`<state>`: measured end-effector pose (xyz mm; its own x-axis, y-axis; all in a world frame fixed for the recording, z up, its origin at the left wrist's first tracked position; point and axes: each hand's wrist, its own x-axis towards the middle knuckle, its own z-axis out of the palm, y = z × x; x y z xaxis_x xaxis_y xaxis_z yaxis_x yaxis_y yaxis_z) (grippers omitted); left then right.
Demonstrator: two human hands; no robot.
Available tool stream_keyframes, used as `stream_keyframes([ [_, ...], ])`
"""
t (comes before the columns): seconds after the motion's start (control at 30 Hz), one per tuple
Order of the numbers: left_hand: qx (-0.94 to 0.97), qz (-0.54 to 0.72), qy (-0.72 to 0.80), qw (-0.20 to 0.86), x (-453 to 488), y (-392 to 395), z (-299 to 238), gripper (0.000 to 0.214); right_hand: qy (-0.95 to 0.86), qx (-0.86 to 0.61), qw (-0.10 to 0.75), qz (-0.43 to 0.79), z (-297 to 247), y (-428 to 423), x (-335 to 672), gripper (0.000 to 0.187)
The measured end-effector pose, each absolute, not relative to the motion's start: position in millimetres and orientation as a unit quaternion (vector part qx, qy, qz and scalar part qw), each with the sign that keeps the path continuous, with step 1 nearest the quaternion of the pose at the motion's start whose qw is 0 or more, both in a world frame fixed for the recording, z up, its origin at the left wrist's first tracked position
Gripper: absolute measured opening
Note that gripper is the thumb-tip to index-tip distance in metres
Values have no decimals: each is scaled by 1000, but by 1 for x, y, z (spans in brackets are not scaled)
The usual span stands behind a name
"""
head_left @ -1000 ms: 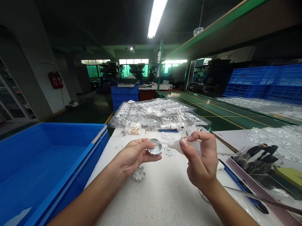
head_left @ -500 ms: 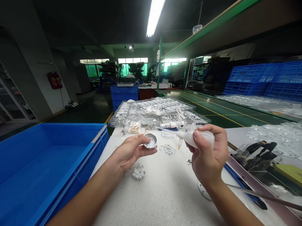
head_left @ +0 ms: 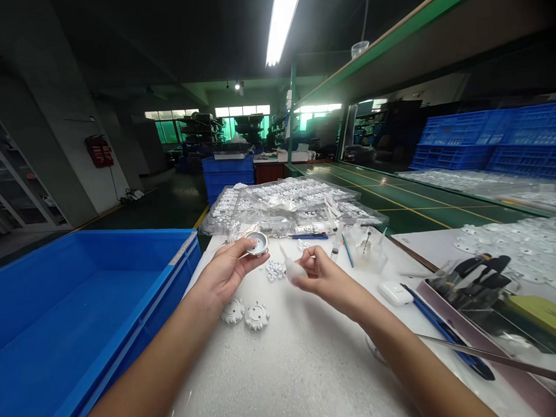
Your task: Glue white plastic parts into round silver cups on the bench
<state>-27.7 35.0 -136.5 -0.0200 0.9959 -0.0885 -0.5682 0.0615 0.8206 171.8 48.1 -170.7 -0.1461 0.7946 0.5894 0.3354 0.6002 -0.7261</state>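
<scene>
My left hand (head_left: 229, 266) pinches a round, white, cup-shaped part (head_left: 258, 243) by its edge, its hollow side facing me. To the right, my right hand (head_left: 320, 273) is closed around a small white squeeze bottle (head_left: 293, 268), its thin nozzle pointing up and left. The bottle and the cup-shaped part are apart. Between and below them lies a pile of small white pieces (head_left: 276, 270) on the white tabletop (head_left: 285, 362). Two scalloped round white parts, one at the left (head_left: 233, 310) and one beside it (head_left: 256, 317), rest under my left wrist.
A large blue bin (head_left: 91, 266) stands along the left. Clear trays of white parts (head_left: 286, 196) cover the far end. On the right are a white case (head_left: 395, 293), blue-handled tweezers (head_left: 449, 330), and a tool box (head_left: 474, 280) with a metal strip across it.
My right hand has moved left and slightly down with the bottle, tipping its nozzle upward. My left hand has shifted left and up with the part, uncovering a second scalloped part.
</scene>
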Motion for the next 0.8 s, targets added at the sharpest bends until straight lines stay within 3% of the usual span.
stream_keyframes([
  [0.13,287,628,367,624,-27,37,-137,5,-761,-371,404,346,-180,50,172,27],
  [0.4,270,618,388,628,-24,39,-139,6,-798,-385,343,311,-192,46,169,26],
  [0.53,268,624,388,623,-24,40,-141,6,-808,-361,311,346,-167,47,188,28],
  [0.6,267,627,387,621,-23,40,-140,6,-760,-428,311,377,-150,52,208,26],
  [0.67,263,625,390,623,-23,38,-138,6,-712,-502,367,327,-138,60,232,32],
  [0.73,253,626,394,624,-22,35,-134,7,-611,-635,451,140,-135,70,254,37],
  [0.8,236,634,394,622,-20,30,-130,7,-560,-701,441,4,-141,81,269,39],
])
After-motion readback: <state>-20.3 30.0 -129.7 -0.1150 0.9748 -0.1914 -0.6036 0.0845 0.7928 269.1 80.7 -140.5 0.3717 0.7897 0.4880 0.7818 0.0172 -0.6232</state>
